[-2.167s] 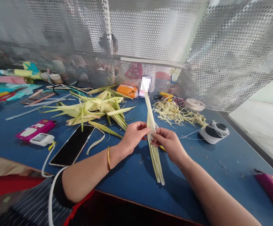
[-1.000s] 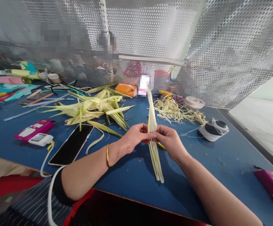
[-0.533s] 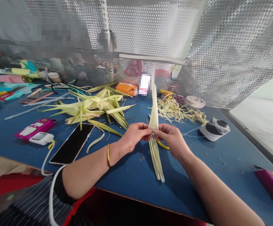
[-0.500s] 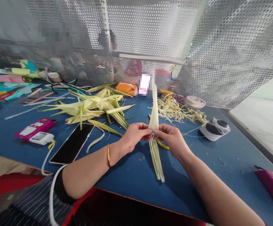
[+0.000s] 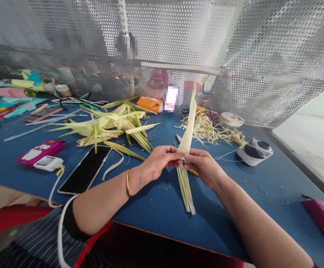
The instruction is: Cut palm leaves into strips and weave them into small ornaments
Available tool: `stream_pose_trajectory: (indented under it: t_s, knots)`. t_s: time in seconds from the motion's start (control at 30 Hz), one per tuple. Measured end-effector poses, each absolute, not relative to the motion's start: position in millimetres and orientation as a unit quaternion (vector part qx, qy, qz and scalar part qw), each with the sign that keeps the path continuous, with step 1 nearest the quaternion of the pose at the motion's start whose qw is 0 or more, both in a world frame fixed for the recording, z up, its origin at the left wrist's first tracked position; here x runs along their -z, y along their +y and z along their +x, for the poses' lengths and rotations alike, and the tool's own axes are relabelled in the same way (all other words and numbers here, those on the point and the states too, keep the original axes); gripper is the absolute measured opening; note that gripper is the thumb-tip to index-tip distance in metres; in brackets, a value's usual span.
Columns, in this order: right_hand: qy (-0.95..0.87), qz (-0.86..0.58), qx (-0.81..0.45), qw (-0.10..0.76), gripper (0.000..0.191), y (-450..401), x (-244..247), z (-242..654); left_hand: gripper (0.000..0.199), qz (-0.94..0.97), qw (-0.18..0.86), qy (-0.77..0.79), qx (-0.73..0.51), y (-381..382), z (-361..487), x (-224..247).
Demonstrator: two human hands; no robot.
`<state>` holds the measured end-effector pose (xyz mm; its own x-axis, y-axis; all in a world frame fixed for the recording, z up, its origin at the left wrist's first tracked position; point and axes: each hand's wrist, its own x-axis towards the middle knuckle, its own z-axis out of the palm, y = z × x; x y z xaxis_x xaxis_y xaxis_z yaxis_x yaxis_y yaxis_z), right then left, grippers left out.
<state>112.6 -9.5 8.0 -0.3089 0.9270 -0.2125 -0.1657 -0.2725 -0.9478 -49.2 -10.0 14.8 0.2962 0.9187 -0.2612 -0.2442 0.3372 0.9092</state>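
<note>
A pale corn husk point(image 5: 189, 130) stands up from between my fingertips, its tip leaning to the right. My left hand point(image 5: 162, 160) pinches the husk's lower end from the left. From the right, my right hand point(image 5: 203, 163) pinches the same end, with thumb and fingers closed. Below my fingers, narrow husk strips point(image 5: 186, 191) hang down towards me; how they join the upper husk is hidden by my fingers. Behind my hands lies a pair of scissors point(image 5: 178, 138), with a pointed blade and part of a yellow handle showing.
A heap of green husks point(image 5: 108, 124) lies to the left, by a black-screened phone point(image 5: 86, 169). Husk shreds point(image 5: 206, 128) and a thread spool point(image 5: 254, 152) are on the right. Magenta devices point(image 5: 43, 152) sit at both sides. A perforated sheet point(image 5: 178, 33) hangs behind the blue table point(image 5: 150, 203).
The upright husk has tilted, its tip swinging to the right, and more of the scissors' blade shows. Both hands keep their pinch in nearly the same place.
</note>
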Motion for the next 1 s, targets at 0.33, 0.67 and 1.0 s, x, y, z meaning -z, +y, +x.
stream_pose_trajectory:
  t_s: [0.33,0.67,1.0]
  knots:
    - [-0.443,-0.42,-0.673,0.417,0.024,-9.2,-4.8,112.2,0.012,0.42,0.661,0.443,-0.438,-10.1,-47.6,-15.0]
    - [-0.44,-0.419,-0.686,0.4,0.022,-8.4,-5.5,113.8,0.018,0.427,0.646,0.455,-0.439,-8.7,-48.6,-12.1]
    - [-0.564,-0.485,-0.476,0.468,0.027,-8.4,-2.0,109.3,0.013,0.453,0.604,0.492,-0.433,-12.1,-43.0,-17.0]
